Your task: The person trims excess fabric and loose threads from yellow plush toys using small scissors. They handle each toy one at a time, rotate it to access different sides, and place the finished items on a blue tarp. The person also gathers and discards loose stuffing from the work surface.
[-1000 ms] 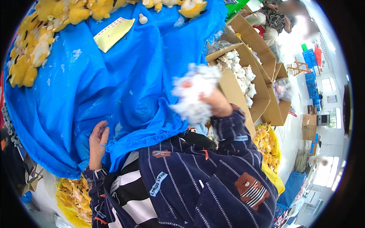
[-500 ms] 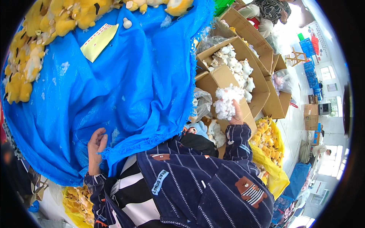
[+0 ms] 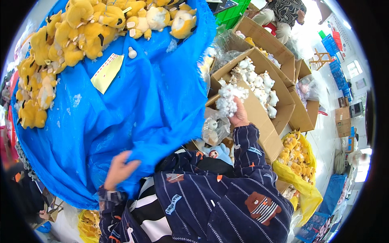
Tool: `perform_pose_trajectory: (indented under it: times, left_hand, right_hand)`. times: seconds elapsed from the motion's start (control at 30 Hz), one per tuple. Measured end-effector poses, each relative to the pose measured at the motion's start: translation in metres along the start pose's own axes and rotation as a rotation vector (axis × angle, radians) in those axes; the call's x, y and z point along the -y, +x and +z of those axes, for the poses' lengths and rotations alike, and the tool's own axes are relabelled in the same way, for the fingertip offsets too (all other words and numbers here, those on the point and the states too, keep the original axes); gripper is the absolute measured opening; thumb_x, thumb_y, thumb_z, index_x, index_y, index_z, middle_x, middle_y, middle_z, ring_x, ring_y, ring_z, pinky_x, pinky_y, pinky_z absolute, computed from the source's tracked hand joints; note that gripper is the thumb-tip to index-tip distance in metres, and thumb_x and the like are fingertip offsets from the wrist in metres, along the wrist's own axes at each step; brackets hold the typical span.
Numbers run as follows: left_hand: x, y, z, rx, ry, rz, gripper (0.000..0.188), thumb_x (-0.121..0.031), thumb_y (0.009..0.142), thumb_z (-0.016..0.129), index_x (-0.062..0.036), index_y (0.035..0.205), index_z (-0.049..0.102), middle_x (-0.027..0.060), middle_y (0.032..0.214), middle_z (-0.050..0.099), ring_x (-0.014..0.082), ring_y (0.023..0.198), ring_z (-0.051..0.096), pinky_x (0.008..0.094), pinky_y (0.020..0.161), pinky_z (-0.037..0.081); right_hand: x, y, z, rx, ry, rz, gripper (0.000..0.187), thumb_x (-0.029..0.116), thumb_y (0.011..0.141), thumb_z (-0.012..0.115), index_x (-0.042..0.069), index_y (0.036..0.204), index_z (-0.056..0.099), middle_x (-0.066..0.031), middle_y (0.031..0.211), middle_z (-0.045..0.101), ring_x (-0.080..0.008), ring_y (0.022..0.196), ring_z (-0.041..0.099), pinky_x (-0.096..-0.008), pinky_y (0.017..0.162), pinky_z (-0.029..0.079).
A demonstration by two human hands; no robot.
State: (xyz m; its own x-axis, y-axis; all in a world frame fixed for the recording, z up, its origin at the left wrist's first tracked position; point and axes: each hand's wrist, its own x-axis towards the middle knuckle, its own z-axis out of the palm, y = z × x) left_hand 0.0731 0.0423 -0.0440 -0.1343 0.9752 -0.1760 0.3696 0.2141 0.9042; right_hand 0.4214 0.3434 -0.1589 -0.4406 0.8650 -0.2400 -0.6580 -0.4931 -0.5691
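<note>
My right hand (image 3: 240, 115) is closed on a fluffy clump of white stuffing (image 3: 227, 99), held up in front of a cardboard box (image 3: 265, 125) of small white plush toys (image 3: 256, 81). Over the near part of a blue plastic sheet (image 3: 162, 101) is my left hand (image 3: 120, 170), slightly blurred, its thumb and fingers apart with nothing in them. Yellow plush pieces (image 3: 87, 34) lie heaped along the sheet's far and left edges. A pale yellow printed paper (image 3: 107, 74) and a small whitish knob-shaped piece (image 3: 132, 52) rest nearby on the sheet.
More cardboard boxes (image 3: 269, 38) stand at the right, beside a green crate (image 3: 231, 14). Yellow bags of plush pieces (image 3: 300, 158) sit at the right and lower left. A clear plastic bag (image 3: 216, 127) lies close to my right forearm. Another person (image 3: 281, 16) sits at the far right.
My right hand has moved left and slightly up with the stuffing. The left hand has shifted right. The view has tilted, showing more of the heaped yellow plush.
</note>
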Motion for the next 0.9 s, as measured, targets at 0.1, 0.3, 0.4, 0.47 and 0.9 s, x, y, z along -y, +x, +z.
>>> perform_pose_trajectory:
  times: [0.1,0.3,0.4,0.47,0.9]
  left_hand:
    - [0.034,-0.043,-0.049,-0.534,-0.46,-0.187,0.028,-0.009,0.081,0.065,-0.0014,0.107,0.061,0.0029,0.088,0.064,0.0109,0.079,0.057,0.0272,0.069,0.046]
    - [0.038,-0.093,-0.048,-0.857,-0.868,-0.19,0.03,-0.011,0.083,0.063,-0.0014,0.112,0.058,0.003,0.091,0.063,0.0109,0.081,0.057,0.0263,0.071,0.046]
    - [0.036,-0.098,-0.043,-0.885,-0.929,-0.186,0.032,-0.011,0.084,0.062,-0.0014,0.114,0.057,0.0031,0.093,0.062,0.0109,0.082,0.057,0.0258,0.073,0.045]
    - [0.037,-0.104,-0.037,-0.918,-0.97,-0.181,0.033,-0.012,0.085,0.061,-0.0014,0.115,0.057,0.0031,0.094,0.062,0.0109,0.082,0.057,0.0254,0.073,0.045]
    - [0.022,-0.129,-0.039,-1.229,-0.993,-0.087,0.038,-0.015,0.09,0.057,-0.0012,0.125,0.052,0.0035,0.101,0.06,0.0108,0.086,0.055,0.0233,0.079,0.044]
  right_hand:
    - [-0.002,0.01,0.006,-0.004,-0.012,0.034,0.046,0.021,0.087,0.062,0.004,0.127,0.05,-0.0109,0.122,0.058,-0.025,0.107,0.058,-0.0414,0.093,0.048]
    - [-0.024,0.047,0.024,0.063,-0.006,0.12,0.033,0.018,0.087,0.062,0.003,0.116,0.057,-0.0086,0.109,0.064,-0.0214,0.097,0.062,-0.0379,0.087,0.05]
    - [-0.037,0.066,0.044,0.044,-0.038,0.11,0.032,0.019,0.088,0.061,0.004,0.115,0.056,-0.0074,0.107,0.065,-0.0207,0.095,0.062,-0.0369,0.085,0.05]
    - [-0.048,0.078,0.067,0.018,-0.053,0.112,0.03,0.019,0.088,0.06,0.005,0.114,0.057,-0.0066,0.106,0.065,-0.0206,0.094,0.062,-0.0369,0.084,0.05]
    - [-0.068,0.103,0.056,-0.04,-1.31,-0.4,0.027,0.023,0.084,0.062,-0.002,0.092,0.068,-0.0118,0.073,0.068,-0.0148,0.063,0.06,-0.029,0.06,0.047]
